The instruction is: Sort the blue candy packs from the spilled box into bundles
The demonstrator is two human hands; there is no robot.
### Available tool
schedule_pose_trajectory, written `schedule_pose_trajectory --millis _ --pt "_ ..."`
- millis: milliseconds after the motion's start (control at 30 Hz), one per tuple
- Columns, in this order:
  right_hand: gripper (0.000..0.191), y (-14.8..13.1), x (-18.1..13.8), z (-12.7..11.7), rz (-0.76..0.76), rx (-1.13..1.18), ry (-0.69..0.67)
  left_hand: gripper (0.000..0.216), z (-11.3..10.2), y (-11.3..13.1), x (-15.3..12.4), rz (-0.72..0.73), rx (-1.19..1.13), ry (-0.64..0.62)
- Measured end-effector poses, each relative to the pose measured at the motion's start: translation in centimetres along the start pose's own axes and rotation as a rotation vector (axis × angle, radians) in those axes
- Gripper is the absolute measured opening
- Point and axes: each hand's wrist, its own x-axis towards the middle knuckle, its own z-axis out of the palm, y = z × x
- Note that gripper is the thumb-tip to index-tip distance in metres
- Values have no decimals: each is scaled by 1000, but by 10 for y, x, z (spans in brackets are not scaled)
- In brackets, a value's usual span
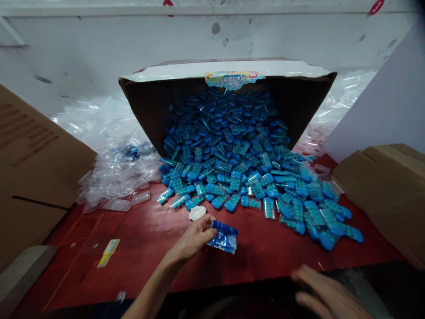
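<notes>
in front of the open cardboard box with a white front edge (282, 68), the left hand (196, 235) pinches a small shiny blue printed plastic packet (225, 238) between thumb and fingers above the red tabletop (262, 257). the right hand (322, 291), blurred, is farther out in front of the box's right side, thumb and fingers loosely parted. clear plastic cases with blue ends and teal beads (229, 166) spill from the box's mouth, and a heap of transparent plastic pieces (116, 173) lies to its left.

glossy film packet (223, 238), shiny plastic containers (235, 182), matt cardboard boxes (40, 168)
</notes>
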Motion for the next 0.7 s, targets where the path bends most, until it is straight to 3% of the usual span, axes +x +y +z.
schedule_pose_trajectory --millis 67,133,200,267,333,400,533,700 --pt "39 -35 31 4 -124 79 75 12 1 11 5 -28 86 -143" --pt "58 -73 65 14 -222 186 52 9 1 20 11 -34 190 -257" --pt "64 -105 92 29 -300 297 -132 8 0 25 18 -5 274 -300" --pt "59 -120 108 46 -389 434 -258 8 -3 26 24 15 288 -251" --pt "48 -121 115 64 -378 582 -219 13 -5 23 26 16 215 -140" --pt "44 -113 118 79 -255 712 -188 22 -4 15 24 12 55 -48" --pt "35 -97 120 98 -98 882 -58 41 13 -7 11 -14 -304 -35" --pt "36 -97 114 94 -139 741 -14 42 27 -24 1 4 -278 25"
